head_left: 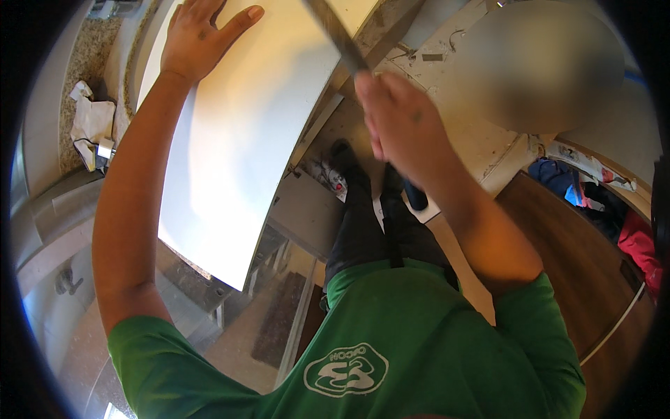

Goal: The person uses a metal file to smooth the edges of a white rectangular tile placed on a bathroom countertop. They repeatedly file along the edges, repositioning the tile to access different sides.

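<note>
My left hand lies flat on a white board, thumb spread away from the fingers; the fingertips are cut off by the upper edge of the view. The board is smooth and glossy, with a bright patch of light on it. Wrapped round the near end of a file is my right hand. The file is long, flat and grey, slightly blurred, and slants up and left along the board's right edge. A black handle end shows below the right wrist. Whether the file touches the board's edge I cannot tell.
A stone counter edge with a crumpled pale cloth is at the left. Right of me stand a blurred round grey object, a brown wooden panel and piled dark and red clothes. My feet are on the floor below the board.
</note>
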`<control>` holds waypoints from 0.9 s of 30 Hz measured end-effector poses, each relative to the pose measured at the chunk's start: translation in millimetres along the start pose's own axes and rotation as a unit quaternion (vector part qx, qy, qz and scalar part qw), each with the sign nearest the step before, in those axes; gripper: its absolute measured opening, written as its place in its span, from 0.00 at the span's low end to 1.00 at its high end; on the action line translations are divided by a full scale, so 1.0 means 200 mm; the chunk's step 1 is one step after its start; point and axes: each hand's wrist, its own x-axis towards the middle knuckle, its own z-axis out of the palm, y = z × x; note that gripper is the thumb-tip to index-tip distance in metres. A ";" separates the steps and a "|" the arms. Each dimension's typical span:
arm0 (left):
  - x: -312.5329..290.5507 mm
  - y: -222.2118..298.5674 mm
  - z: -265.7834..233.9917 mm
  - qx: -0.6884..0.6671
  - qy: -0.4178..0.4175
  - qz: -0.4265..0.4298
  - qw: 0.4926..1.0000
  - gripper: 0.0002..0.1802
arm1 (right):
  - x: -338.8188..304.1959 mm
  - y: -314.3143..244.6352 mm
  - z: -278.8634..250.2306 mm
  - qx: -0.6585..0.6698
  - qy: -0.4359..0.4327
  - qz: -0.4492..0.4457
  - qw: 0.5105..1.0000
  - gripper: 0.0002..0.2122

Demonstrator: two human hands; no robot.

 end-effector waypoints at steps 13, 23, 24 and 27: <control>-0.01 0.02 -0.02 0.007 -0.008 -0.008 1.000 0.45 | -0.02 -0.08 0.03 0.048 -0.030 0.022 0.998 0.20; -0.04 0.01 0.04 0.013 0.083 0.012 0.996 0.40 | 0.18 -0.15 -0.06 0.124 -0.018 -0.020 0.992 0.19; -0.03 -0.01 0.06 0.020 0.112 0.053 0.992 0.41 | 0.19 -0.16 -0.09 0.101 0.005 0.012 0.995 0.18; 0.04 -0.11 0.11 0.015 0.162 0.128 0.978 0.42 | 0.14 -0.14 -0.17 0.078 0.044 -0.039 0.995 0.16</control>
